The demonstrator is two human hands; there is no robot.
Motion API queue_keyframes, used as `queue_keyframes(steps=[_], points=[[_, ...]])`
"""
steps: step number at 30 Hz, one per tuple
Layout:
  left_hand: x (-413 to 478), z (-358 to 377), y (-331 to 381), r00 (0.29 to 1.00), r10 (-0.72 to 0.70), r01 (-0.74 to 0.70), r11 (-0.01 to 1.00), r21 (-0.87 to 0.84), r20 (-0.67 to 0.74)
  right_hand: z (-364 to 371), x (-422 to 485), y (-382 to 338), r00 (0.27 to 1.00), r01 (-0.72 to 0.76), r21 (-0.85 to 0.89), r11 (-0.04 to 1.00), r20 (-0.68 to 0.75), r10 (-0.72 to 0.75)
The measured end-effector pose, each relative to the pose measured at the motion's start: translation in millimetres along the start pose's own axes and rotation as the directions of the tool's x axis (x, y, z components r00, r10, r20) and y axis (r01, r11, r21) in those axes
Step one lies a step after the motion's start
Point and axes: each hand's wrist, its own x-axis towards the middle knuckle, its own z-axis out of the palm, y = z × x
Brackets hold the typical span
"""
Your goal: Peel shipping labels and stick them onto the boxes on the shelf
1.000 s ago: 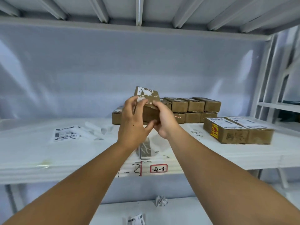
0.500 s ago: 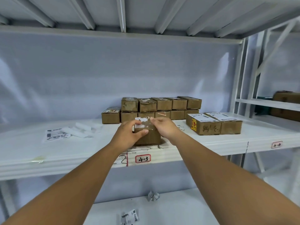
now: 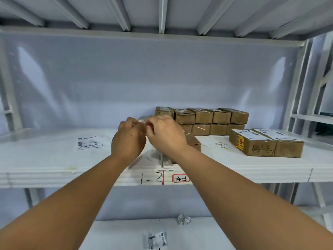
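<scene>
Label sheet point(image 3: 87, 143) lies flat on the shelf point(image 3: 45, 159), to the left of your hands; stacked boxes point(image 3: 201, 117) sit at the back in two tiers, two labelled boxes point(image 3: 266, 144) to the right. Your left hand point(image 3: 128, 139) and right hand point(image 3: 166, 134) are raised together, fingers curled, fingertips meeting; whether they pinch anything cannot be told. One loose box point(image 3: 195, 144) shows just behind your right wrist.

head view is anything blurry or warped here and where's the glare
In the head view, the left hand and right hand are smeared by motion, so what their fingers work on is unreadable; the shelf front edge and the top rail bow from the wide-angle lens; soft glare patches sit on the back panel; the two labelled boxes at right look fairly sharp.
</scene>
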Motion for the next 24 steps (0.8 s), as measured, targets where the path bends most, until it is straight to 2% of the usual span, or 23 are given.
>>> queue_keyframes(steps=[4,6,9,12,15,19,22,24], points=[[-3,2,-60,0.97,-0.217,0.209,0.975,0.08,0.114,33,18,-35,0.965,0.047,0.015,0.999,0.256,-0.05],[-4,0,-89,0.917,-0.343,0.315,0.936,0.158,0.204,51,24,-44,0.92,0.017,0.065,0.998,0.389,-0.041],[-4,-9,-127,0.856,-0.452,0.396,0.885,0.243,0.25,81,33,-53,0.855,-0.014,0.119,0.993,0.516,-0.05],[-1,-14,-160,0.85,-0.44,0.385,0.894,0.231,0.289,110,38,-55,0.826,-0.037,0.103,0.994,0.563,-0.028],[3,-12,-186,0.852,-0.413,0.368,0.91,0.193,0.323,140,45,-55,0.785,-0.113,0.058,0.992,0.618,0.054],[11,-8,-195,0.819,-0.397,0.305,0.912,0.273,0.413,169,62,-58,0.732,-0.165,0.041,0.985,0.675,0.095],[12,-5,-197,0.831,-0.393,0.317,0.916,0.244,0.393,179,73,-58,0.747,-0.226,0.026,0.974,0.646,0.156],[11,-7,-195,0.848,-0.388,0.287,0.909,0.301,0.36,187,74,-57,0.765,-0.275,0.015,0.961,0.609,0.209]])
